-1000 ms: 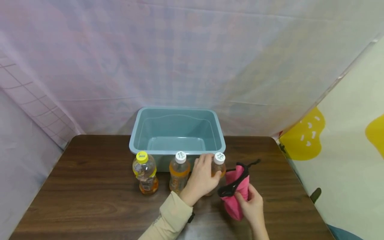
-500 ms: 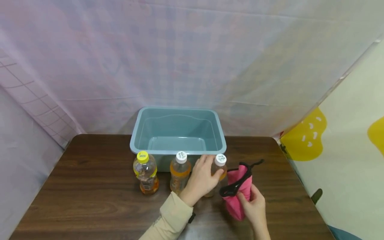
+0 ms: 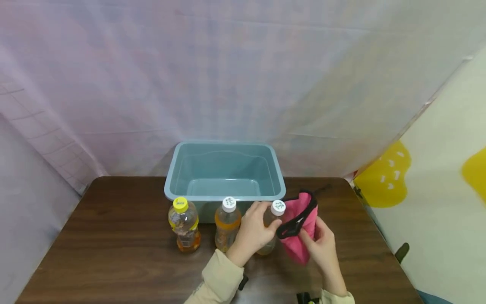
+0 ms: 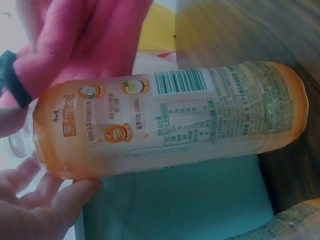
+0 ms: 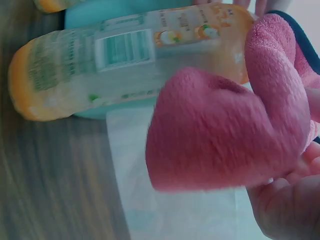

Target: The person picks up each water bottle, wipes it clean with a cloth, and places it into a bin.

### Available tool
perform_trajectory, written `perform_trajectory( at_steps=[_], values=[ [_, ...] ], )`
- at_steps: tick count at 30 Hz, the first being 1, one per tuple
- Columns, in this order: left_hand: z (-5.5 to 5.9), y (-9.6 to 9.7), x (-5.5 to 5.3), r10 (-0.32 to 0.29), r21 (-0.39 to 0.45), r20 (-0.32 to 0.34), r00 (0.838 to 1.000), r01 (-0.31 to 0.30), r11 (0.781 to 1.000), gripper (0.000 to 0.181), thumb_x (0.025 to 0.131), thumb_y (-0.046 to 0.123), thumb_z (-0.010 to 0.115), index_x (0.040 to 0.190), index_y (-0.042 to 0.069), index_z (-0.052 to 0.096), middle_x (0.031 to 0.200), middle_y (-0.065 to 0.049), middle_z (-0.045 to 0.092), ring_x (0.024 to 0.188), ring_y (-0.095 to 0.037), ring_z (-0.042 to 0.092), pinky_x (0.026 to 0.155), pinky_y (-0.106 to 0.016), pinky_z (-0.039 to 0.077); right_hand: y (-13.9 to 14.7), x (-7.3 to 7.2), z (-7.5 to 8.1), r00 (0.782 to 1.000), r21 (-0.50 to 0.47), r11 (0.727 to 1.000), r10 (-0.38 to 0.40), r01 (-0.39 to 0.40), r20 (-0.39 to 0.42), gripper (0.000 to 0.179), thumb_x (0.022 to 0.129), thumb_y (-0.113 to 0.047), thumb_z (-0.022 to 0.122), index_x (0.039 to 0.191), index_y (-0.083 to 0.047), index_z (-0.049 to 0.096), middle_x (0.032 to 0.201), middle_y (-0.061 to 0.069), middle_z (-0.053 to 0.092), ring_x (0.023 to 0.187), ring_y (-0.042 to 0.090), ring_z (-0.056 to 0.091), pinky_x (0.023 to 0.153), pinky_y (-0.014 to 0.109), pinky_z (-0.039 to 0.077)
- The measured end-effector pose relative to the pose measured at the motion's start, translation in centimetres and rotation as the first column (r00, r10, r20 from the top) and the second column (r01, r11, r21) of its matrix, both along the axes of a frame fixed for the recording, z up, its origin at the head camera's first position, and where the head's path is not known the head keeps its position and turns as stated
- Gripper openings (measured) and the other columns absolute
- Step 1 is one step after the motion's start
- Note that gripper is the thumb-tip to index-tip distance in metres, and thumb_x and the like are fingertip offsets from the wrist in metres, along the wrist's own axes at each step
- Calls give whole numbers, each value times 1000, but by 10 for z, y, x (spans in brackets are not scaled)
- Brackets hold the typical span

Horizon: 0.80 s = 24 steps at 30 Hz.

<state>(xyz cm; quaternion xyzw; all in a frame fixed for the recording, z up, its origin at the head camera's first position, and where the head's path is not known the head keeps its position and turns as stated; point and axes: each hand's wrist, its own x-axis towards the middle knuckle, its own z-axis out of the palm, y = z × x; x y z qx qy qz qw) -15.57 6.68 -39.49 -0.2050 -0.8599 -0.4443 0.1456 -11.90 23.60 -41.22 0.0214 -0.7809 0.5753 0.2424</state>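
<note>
Holding fleecy pink pouch [image 5: 210,135] in right grip [image 3: 321,245], cylindrical plastic bottle [image 4: 170,120] in left grip [image 3: 254,230]

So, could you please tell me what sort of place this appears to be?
It looks like a makeshift indoor booth, perhaps for tabletop work: printed sheets hang behind and beside a wood-grain table, with a blue-grey bin standing towards its far edge.
</note>
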Motion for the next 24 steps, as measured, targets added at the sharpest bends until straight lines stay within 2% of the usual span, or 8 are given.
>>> perform_trajectory(
  at_steps=[4,10,18,24],
  values=[
    [-1,3,0,-9,3,0,1000,9,1000,34,77,21,70,108,10,60,103,-5,58,96,-19,57,83,-34,47,0,-5,4,997,18,997,79,-79,-6,29,72,16,62,95,1,59,75,-11,59,65,2,53,56,16,43],
    [0,3,-2,-1,-9,-20,1000,1,1000,34,76,19,70,106,8,60,102,-6,59,96,-20,57,84,-34,46,-2,-13,4,988,49,989,135,-139,75,35,72,13,62,106,6,58,76,-11,58,65,4,52,56,21,44],
    [1,1,-2,-13,-36,-4,1000,12,999,33,78,20,68,106,8,57,102,-6,56,96,-22,56,84,-36,45,0,-15,5,974,71,979,181,-192,137,24,74,11,63,98,6,58,72,0,56,62,7,52,53,25,45],
    [-1,2,0,2,-63,-9,1000,-3,998,34,79,22,67,107,8,55,102,-7,55,92,-24,55,81,-37,45,4,-13,-9,968,85,973,202,-216,147,27,72,14,63,97,7,58,70,-5,57,60,4,53,51,24,46]
  ],
)
